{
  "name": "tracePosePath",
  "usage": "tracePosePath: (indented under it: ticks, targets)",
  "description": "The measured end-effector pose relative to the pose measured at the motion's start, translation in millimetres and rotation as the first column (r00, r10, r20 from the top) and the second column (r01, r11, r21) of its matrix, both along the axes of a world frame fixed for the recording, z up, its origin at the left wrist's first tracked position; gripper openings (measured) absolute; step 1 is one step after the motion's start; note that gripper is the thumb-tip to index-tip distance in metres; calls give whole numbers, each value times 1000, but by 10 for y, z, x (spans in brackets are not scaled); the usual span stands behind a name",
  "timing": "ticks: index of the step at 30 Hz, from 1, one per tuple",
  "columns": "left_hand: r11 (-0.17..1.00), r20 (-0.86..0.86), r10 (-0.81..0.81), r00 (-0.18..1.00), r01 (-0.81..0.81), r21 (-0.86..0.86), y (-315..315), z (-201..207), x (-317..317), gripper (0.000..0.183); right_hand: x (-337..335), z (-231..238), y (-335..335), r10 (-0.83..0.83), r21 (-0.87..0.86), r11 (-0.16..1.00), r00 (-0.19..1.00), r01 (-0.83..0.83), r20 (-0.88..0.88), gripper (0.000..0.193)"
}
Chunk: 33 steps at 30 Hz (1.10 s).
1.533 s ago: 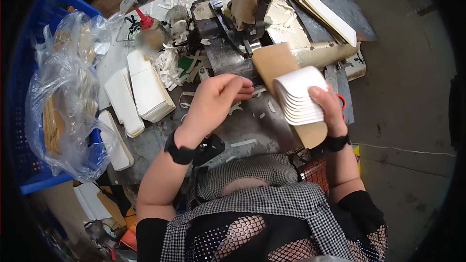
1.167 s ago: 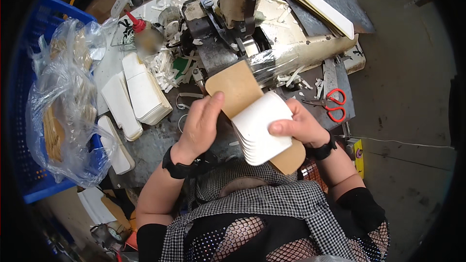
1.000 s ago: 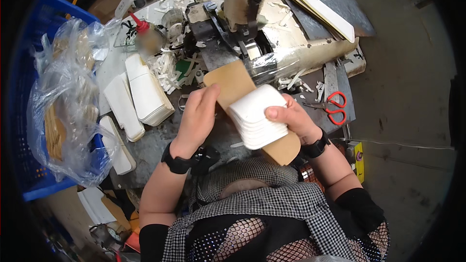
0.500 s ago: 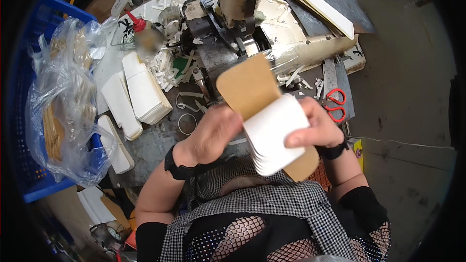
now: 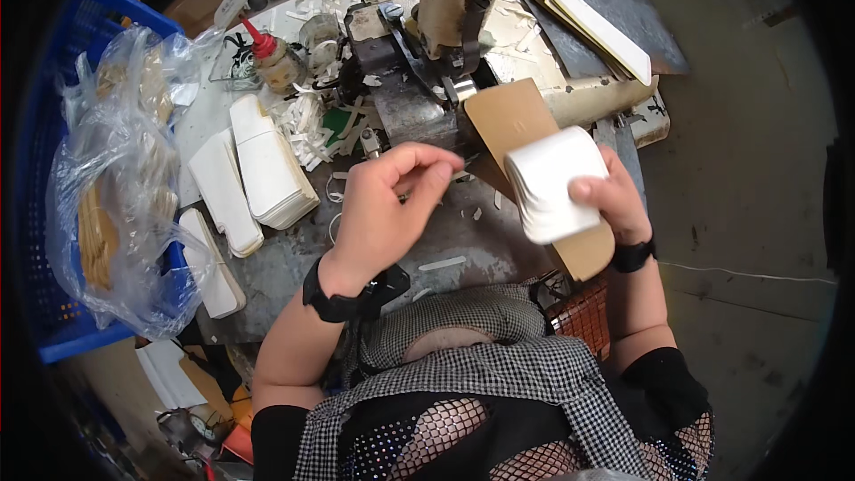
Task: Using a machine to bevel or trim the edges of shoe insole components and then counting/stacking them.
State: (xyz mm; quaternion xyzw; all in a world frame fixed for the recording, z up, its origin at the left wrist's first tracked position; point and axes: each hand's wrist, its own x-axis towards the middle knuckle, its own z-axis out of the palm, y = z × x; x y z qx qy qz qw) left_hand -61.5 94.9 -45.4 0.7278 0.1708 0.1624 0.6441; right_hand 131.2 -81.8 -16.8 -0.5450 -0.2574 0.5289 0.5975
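Observation:
My right hand [image 5: 616, 200] grips a stack of white sheets [image 5: 554, 174], bent over in a curve, with the thumb pressed on top. A brown card with rounded corners [image 5: 509, 116] lies under the stack and sticks out at both ends. To its left, my left hand [image 5: 389, 209] is closed in a pinch, apart from the stack; whether anything tiny sits between the fingertips I cannot make out. Just beyond both hands stands a bench machine [image 5: 445, 0] with a thick cream-coloured upright and dark metal parts.
Stacks of white pieces [image 5: 272, 165] lie on the left of the metal table [image 5: 490, 254]. Behind them are a red-tipped bottle [image 5: 278, 67] and white offcuts [image 5: 303, 129]. A blue crate [image 5: 85, 343] with a plastic bag [image 5: 125, 178] stands far left. Long strips [image 5: 601, 27] lie back right.
My right hand has carried the stack and card right and away from me. My left hand has come off the card, its fingers now pinched. The red scissors at right are now out of sight.

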Motion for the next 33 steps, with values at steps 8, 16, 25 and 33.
tracePosePath:
  ticks: [8,16,25,33]
  targets:
    - [999,219,-29,975,32,-7,-138,-55,-210,37,-305,-91,144,386,29,921,922,-387,38,26]
    - [943,-152,162,975,-198,-267,88,-383,-81,34,-348,-293,324,193,6,980,949,-197,-248,33]
    - [891,370,-127,920,-58,450,-38,139,-6,41,-33,84,-64,233,46,968,952,-246,200,28]
    - [979,67,141,988,-129,-160,-142,-138,-172,40,-332,-225,205,406,-34,912,913,-408,-47,30]
